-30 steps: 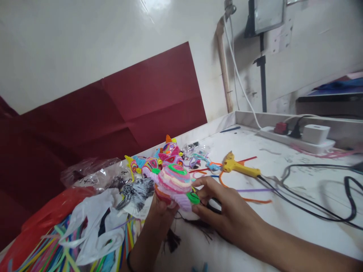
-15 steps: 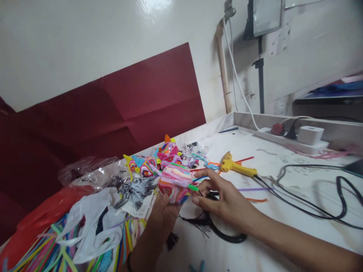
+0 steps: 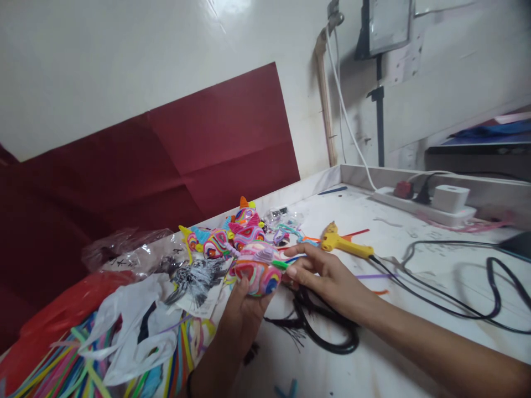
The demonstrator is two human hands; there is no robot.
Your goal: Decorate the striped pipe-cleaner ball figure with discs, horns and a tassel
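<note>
A stuffed-looking craft piece (image 3: 257, 273) wound in pink, white and orange pipe cleaners, with a blue spiral at its lower right, rests in my left hand (image 3: 243, 312). The left thumb lies against its front and the fingers curl beneath. At its right side my right hand (image 3: 319, 273) pinches the end of a green pipe cleaner (image 3: 280, 265) that sticks out from the piece. A blue pipe cleaner (image 3: 293, 259) shows beside those fingers. Black-handled scissors (image 3: 350, 345) lie under the right hand, their blades partly hidden. Near them is a black tassel (image 3: 290, 326).
Behind the hands sit several finished-looking colourful fish-like pieces (image 3: 215, 243). A yellow glue gun (image 3: 348, 246) lies to the right, its black cord running to the table's edge. A power strip (image 3: 423, 207) stands farther back. At left are a white bag (image 3: 128, 326) and bundled pipe cleaners (image 3: 53, 365).
The craft piece has turned in my left hand, so its blue spiral faces out more. My right fingers have closed in on the green pipe cleaner end.
</note>
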